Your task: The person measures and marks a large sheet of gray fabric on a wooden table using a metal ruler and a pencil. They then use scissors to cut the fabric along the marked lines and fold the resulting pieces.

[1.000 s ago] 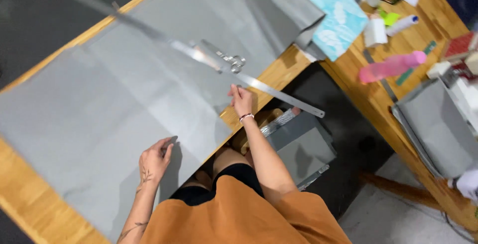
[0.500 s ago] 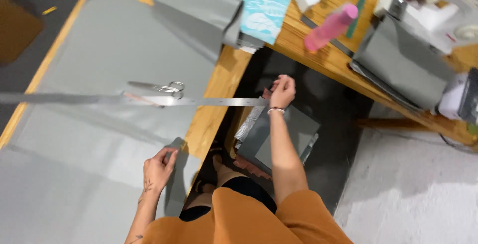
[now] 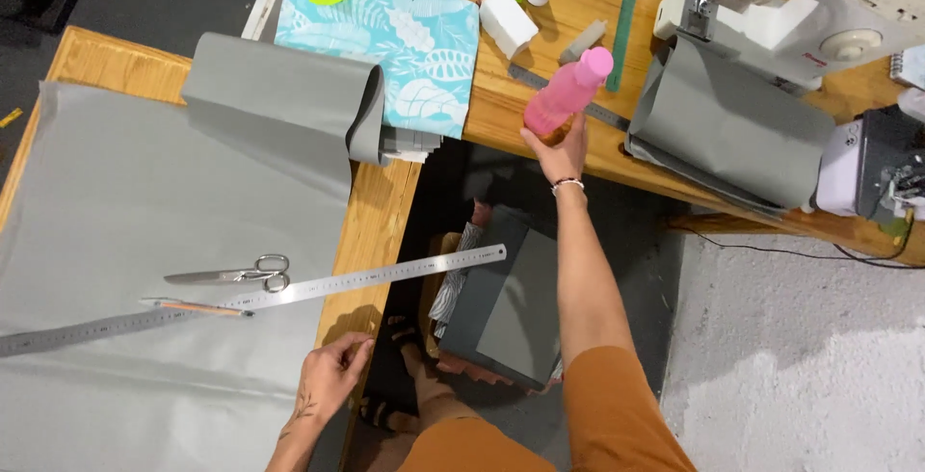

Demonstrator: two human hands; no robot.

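Two hands are busy at once: the right hand point(image 3: 562, 149) reaches across the gap to the far wooden bench point(image 3: 540, 106) and closes its grip around the lower body of a pink plastic bottle point(image 3: 567, 94), which stands tilted near that bench's front edge, between a white block-shaped object point(image 3: 507, 21) and a hanging fold of grey fabric point(image 3: 732, 125) under a cream sewing machine point(image 3: 819, 0). The left hand point(image 3: 330, 376) rests with fingers curled on the near edge of a large grey sheet of fabric point(image 3: 145, 202) spread over the nearer bench — pressing it flat rather than holding anything. On that sheet lie a long steel ruler point(image 3: 251, 301), its end jutting past the bench edge, a pair of silver scissors point(image 3: 231, 273) just above it, and a thin pencil point(image 3: 198, 307) touching the ruler's lower side. The step in hand looks like taking up the bottle while the sheet is kept still; bringing it over would call for a firm hold and a lift clear of the green ruler point(image 3: 624, 5) and small items beside it — and for the left hand to keep the sheet from sliding.
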